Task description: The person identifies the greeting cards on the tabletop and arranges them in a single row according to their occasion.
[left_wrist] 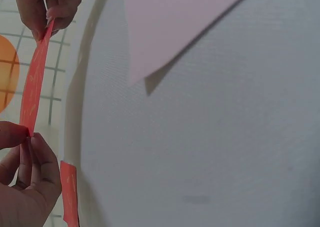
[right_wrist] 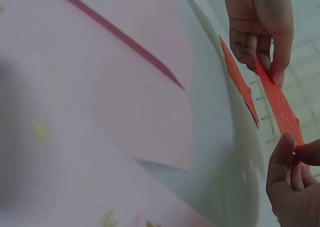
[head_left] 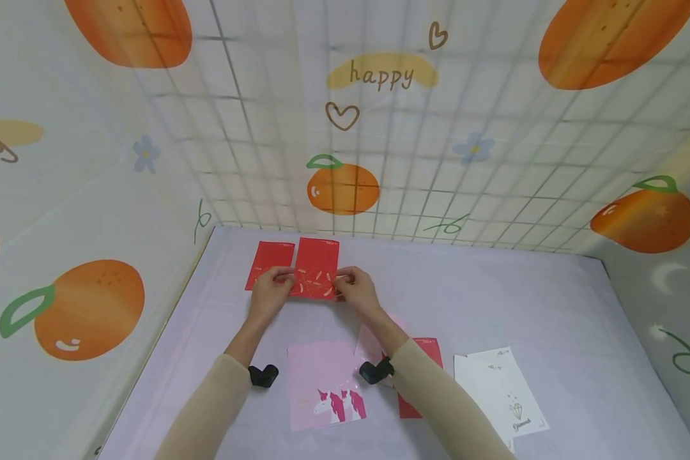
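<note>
Both hands hold a red card [head_left: 316, 263] with gold marks near its lower edge, raised at the far side of the table. My left hand [head_left: 269, 294] pinches its lower left edge between thumb and fingers; my right hand [head_left: 359, 294] pinches the lower right edge. In the left wrist view the card [left_wrist: 34, 89] appears nearly edge-on, stretched between the two hands. A second red card [head_left: 272, 255] lies just left of it, partly covered by the left hand. The right wrist view shows this flat card [right_wrist: 239, 79] beside the held one.
A pink card with unicorns [head_left: 316, 364] lies at the near middle. Another pink sheet [head_left: 368, 342] and a red card [head_left: 430, 349] lie partly under the right arm. White cards [head_left: 489, 390], one with a diamond drawing, overlap at the right. A patterned cloth [head_left: 402, 140] hangs behind the table.
</note>
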The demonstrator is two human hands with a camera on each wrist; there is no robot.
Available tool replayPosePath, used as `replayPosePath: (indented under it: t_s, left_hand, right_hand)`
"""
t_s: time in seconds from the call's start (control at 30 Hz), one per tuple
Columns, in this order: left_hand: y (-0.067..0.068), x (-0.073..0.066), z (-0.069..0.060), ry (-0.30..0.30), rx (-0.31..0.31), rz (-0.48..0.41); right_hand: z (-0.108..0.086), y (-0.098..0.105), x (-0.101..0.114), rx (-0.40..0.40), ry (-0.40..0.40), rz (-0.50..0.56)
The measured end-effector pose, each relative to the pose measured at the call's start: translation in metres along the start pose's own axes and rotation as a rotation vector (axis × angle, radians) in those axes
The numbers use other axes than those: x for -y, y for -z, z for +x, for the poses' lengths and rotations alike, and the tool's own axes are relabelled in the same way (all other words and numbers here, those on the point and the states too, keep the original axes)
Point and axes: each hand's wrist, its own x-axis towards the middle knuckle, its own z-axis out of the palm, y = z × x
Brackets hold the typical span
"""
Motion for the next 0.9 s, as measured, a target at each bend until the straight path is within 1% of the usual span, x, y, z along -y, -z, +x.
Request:
replayPosePath:
  t_s: [0.13,0.23,0.37,0.57,0.8,0.9]
  left_hand:
    - [0.001,0.001,0.000,0.028,0.002,0.005]
    - [0.002,0.003,0.001,0.036,-0.002,0.012]
    - [0.003,0.004,0.003,0.014,-0.017,0.022]
    - [0.003,0.007,0.007,-0.009,-0.016,0.049]
    - [0.001,0.010,0.010,-0.022,-0.011,0.111]
    - [0.001,0.012,0.012,-0.031,-0.014,0.146]
  right_hand:
    - [0.000,-0.004,-0.003,-0.010,0.016,-0.023]
    - [0.000,-0.006,-0.003,-0.019,0.029,-0.045]
    - [0.000,-0.007,-0.003,-0.015,0.034,-0.053]
    - [0.003,-0.008,-0.003,0.026,0.016,-0.060]
    - [0.010,-0.010,-0.002,0.064,-0.017,-0.153]
    - [0.011,-0.010,-0.001,0.073,-0.023,-0.170]
